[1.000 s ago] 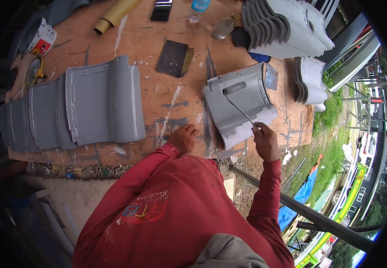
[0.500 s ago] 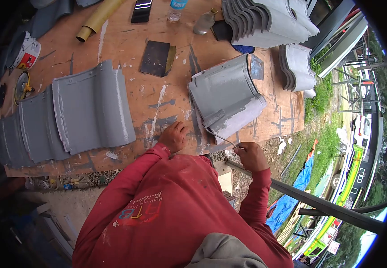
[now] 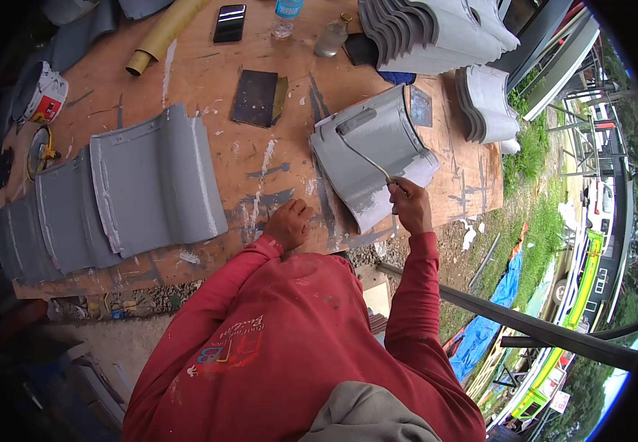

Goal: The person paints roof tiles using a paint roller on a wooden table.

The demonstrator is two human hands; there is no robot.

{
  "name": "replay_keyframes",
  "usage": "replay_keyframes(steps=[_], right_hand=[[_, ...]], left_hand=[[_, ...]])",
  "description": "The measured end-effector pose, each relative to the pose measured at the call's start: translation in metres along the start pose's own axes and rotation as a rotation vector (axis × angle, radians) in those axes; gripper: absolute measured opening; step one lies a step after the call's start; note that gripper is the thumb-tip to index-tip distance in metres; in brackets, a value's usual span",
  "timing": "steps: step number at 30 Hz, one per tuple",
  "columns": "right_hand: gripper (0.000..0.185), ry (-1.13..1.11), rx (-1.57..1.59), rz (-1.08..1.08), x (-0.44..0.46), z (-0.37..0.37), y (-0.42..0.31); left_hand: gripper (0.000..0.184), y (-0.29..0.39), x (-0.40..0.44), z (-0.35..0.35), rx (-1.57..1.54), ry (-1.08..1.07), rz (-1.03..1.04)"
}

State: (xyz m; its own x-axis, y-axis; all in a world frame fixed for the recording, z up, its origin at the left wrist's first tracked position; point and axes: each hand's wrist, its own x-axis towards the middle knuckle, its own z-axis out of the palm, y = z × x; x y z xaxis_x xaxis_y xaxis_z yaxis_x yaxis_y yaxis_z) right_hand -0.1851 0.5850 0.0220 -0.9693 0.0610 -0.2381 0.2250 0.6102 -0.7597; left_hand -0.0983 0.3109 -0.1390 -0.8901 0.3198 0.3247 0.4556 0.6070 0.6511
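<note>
Curved tile [image 3: 381, 158], one, on the table [image 3: 256, 202] near its front edge; grey-coated, pale strip at the lower end. Roller [image 3: 357, 121], one, head on the tile's far part, handle enclosed in the right hand's [image 3: 411, 208] grip. Left hand [image 3: 289, 225], loosely curled at the table edge; contents, if any, cannot be told. Likely faults: streaks from uneven pressure; tile sliding under a hard push; smears should the left hand stray.

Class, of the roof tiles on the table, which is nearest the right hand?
The lone tile beneath the roller, between the overlapping grey row and pale stacks; all others lie farther from the right hand.
</note>
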Motion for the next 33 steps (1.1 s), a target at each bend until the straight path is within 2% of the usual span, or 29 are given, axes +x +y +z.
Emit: replay_keyframes(steps=[6, 11, 12, 16, 21, 23, 25, 26, 29, 32, 33], right_hand=[[0.028, -0.076, 0.004, -0.008, 0.057, -0.024, 0.016], [0.028, -0.302, -0.188, 0.176, 0.038, -0.053, 0.021], [0.02, -0.335, -0.18, 0.225, 0.028, -0.063, 0.011], [0.023, -0.317, -0.313, 0.151, 0.025, -0.078, 0.002], [0.027, -0.204, -0.085, 0.0, 0.064, -0.017, 0.02], [0.027, -0.176, -0.096, -0.016, 0.065, -0.008, 0.022], [0.025, -0.153, -0.264, -0.12, 0.058, -0.01, 0.031], [0.025, -0.197, -0.189, 0.047, 0.043, -0.019, 0.03], [0.025, -0.298, -0.39, 0.196, 0.004, -0.052, 0.001], [0.024, -0.298, -0.52, 0.173, -0.02, -0.078, 0.004], [0.024, -0.244, -0.549, 0.061, -0.025, -0.08, 0.018]], left_hand=[[0.029, -0.002, 0.0, 0.003, 0.012, 0.002, 0.016], [0.032, -0.007, -0.005, 0.004, -0.006, 0.056, 0.021], [0.035, -0.007, -0.007, 0.007, 0.001, 0.057, 0.021], [0.032, -0.004, -0.006, 0.01, 0.014, 0.021, -0.017], [0.032, -0.007, -0.009, 0.004, 0.013, -0.038, 0.003], [0.033, -0.011, -0.009, 0.005, -0.002, -0.038, 0.024], [0.035, -0.013, -0.013, 0.006, -0.006, -0.029, 0.054], [0.035, -0.015, -0.013, 0.008, 0.002, -0.027, 0.054], [0.032, -0.018, -0.015, 0.009, 0.016, -0.074, 0.039], [0.036, -0.009, -0.014, 0.008, -0.004, -0.059, 0.024], [0.036, -0.008, -0.013, 0.005, 0.018, -0.049, 0.022]])
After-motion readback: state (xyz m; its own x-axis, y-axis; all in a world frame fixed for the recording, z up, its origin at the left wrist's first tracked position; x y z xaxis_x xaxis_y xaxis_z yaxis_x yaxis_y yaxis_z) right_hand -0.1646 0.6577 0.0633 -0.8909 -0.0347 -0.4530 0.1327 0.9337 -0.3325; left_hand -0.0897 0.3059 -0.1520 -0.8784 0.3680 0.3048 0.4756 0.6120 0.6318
